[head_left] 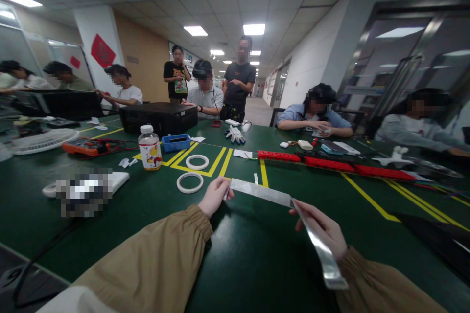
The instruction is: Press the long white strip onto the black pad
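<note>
"Two hands on one strip (260, 191): how are they set?"

"Left hand (213, 196) pinches one end, mid-frame. Right hand (323, 227), right of centre, grips it with the fingertips. It spans the middle of the frame above the table (235, 264), then bends sharply at the right fingers, its tail hanging toward the lower right."

"What would you watch?"

"That bend. Shiny stuff like this probably holds a crease, so I'd pull just enough to flatten the span, both edges evenly."

"And the tail?"

"Its end overlaps the right cuff (354, 264); I can't tell whether they touch. I'd swing it outward so it can't snag."

"Anything near the left?"

"One ring (190, 191), just left of that hand. I'd steer clear of it."
</note>
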A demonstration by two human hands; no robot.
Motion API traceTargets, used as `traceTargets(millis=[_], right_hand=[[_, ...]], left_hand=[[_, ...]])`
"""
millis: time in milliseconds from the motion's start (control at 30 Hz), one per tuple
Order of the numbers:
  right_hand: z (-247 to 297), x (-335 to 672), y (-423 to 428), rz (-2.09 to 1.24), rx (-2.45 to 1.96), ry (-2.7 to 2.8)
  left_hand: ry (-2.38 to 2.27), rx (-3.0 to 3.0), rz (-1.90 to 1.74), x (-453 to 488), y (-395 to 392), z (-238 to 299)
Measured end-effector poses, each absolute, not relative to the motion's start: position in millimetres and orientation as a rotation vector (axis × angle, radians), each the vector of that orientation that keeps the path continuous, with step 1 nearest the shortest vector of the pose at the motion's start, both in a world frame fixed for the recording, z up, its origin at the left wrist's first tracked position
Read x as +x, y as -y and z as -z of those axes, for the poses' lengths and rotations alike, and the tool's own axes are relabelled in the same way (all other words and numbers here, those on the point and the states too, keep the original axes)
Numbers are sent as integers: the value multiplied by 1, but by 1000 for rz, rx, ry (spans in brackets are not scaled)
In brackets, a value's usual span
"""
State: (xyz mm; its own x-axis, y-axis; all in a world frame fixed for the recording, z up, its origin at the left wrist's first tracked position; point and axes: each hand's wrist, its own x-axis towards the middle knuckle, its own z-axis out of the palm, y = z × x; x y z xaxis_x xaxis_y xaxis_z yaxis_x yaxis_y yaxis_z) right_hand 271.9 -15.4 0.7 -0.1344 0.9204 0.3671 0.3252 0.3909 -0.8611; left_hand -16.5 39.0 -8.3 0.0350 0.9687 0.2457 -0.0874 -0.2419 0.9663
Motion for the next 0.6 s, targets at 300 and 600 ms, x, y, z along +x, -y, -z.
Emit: traceTargets(millis=[300, 600], right_hand=[[0, 268, 13, -812, -1266, 1755], [-1, 262, 13, -843, -1376, 1884]], left_hand=[[-1055, 1368, -1342, -17, -39, 9], [-1201, 1501, -1242, -18, -39, 11]])
